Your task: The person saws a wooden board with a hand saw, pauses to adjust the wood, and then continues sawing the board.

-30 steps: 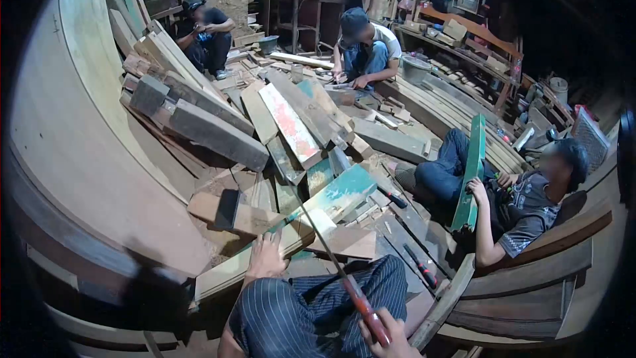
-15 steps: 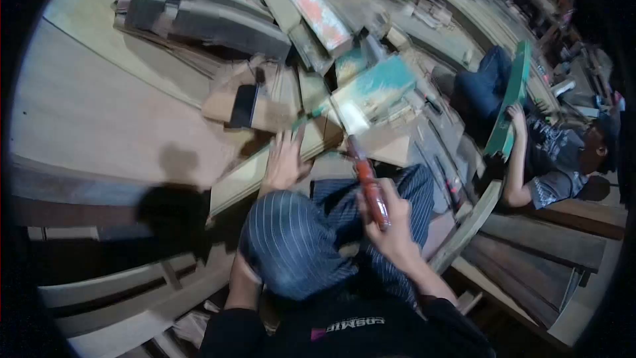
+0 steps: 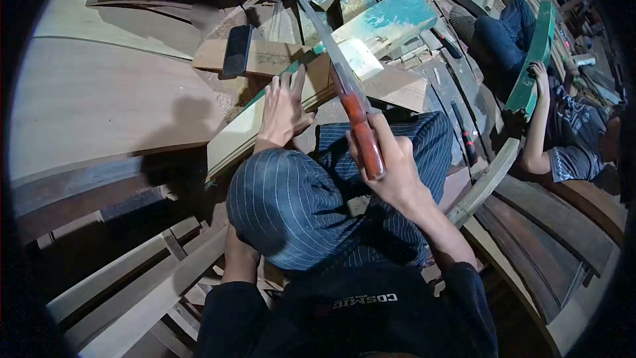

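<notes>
My left hand (image 3: 283, 113) lies over a pale wooden board (image 3: 242, 129), its fingers stretched out across the wood. The board runs diagonally beside my left knee and has a green edge showing behind it. In my right hand (image 3: 394, 166) is a long-bladed tool (image 3: 361, 129), gripped by its shiny red-brown handle. Its narrow grey blade points up and to the left, past the board's far end and over the wood pieces. Close beyond my left hand, a black phone (image 3: 237, 50) rests on a wood block (image 3: 278, 58).
A green-and-cream painted block (image 3: 391, 20) lies ahead among offcuts. Screwdriver-like tools with red and black handles (image 3: 468, 146) lie to the right. A seated person (image 3: 570, 126) there holds a green plank (image 3: 533, 59). A large flat panel (image 3: 106, 106) spreads at left.
The view has shifted, and the scene is sharper. The right hand has risen with the tool, whose blade now reaches farther up and left. The left hand stays on the board.
</notes>
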`<state>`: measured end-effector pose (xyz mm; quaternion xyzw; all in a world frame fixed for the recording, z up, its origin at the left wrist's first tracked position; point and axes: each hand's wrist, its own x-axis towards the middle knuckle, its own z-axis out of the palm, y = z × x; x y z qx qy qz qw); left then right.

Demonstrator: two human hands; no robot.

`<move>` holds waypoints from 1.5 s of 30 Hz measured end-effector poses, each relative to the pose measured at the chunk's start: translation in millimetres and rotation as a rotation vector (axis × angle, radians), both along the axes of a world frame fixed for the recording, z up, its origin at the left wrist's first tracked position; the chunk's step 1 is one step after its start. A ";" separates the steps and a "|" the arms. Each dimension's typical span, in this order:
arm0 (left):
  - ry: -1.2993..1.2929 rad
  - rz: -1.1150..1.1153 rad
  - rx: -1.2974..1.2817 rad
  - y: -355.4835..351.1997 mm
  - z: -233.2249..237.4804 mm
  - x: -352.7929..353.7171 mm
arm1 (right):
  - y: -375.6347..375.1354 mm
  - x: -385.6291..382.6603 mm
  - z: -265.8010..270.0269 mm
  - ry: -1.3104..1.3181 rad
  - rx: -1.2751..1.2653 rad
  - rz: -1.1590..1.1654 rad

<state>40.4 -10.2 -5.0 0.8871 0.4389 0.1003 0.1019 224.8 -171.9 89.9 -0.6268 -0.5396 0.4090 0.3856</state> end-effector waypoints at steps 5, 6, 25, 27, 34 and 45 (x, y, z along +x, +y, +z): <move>0.032 0.046 -0.035 1.4 1.7 5.3 | -129.7 26.7 18.8 -0.325 0.128 0.066; 0.021 0.040 -0.021 0.6 3.3 6.3 | -158.7 31.7 23.1 -0.371 0.129 0.109; -0.050 0.010 0.008 -1.0 1.8 5.9 | -172.5 59.9 3.9 -0.241 0.310 0.175; -0.034 -0.003 -0.009 0.8 -0.7 4.8 | -177.6 78.3 -5.8 -0.182 0.171 0.208; 0.007 -0.011 0.195 -0.4 -23.2 -5.9 | -6.9 33.0 -18.0 -0.316 0.250 0.076; 0.013 0.006 0.023 -0.7 -0.5 2.8 | -161.2 46.1 -65.0 0.043 -0.341 0.011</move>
